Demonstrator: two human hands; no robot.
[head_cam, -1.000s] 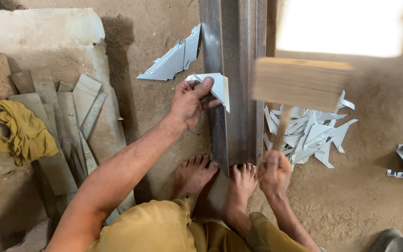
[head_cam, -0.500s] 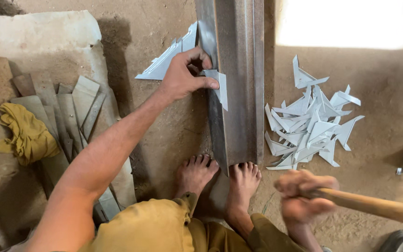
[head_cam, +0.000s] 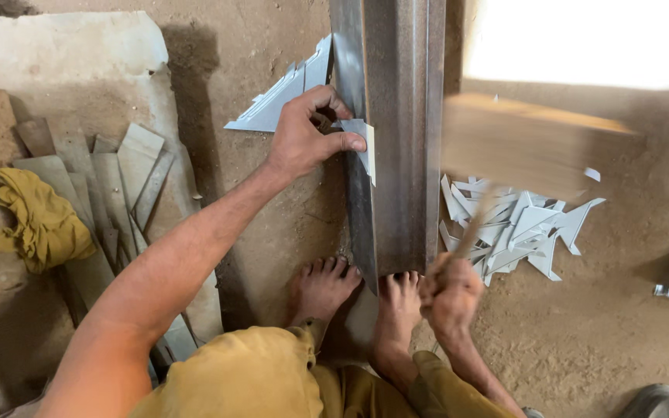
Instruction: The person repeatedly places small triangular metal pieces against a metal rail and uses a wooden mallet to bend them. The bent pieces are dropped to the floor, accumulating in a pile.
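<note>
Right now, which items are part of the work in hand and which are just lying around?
In use:
left hand
sheet piece on steel beam
right hand
mallet, blurred

Lying about:
cut pieces
yellow cloth
strips
sheet offcut

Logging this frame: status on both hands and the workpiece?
Left hand pinches the small metal piece against the steel beam. Right hand has its grip on the wooden mallet, blurred mid-swing. Both bare feet rest at the beam's end.

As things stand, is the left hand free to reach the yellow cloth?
Probably not: the left hand is pinning a small metal piece on the steel beam; the yellow cloth lies unobstructed.
</note>
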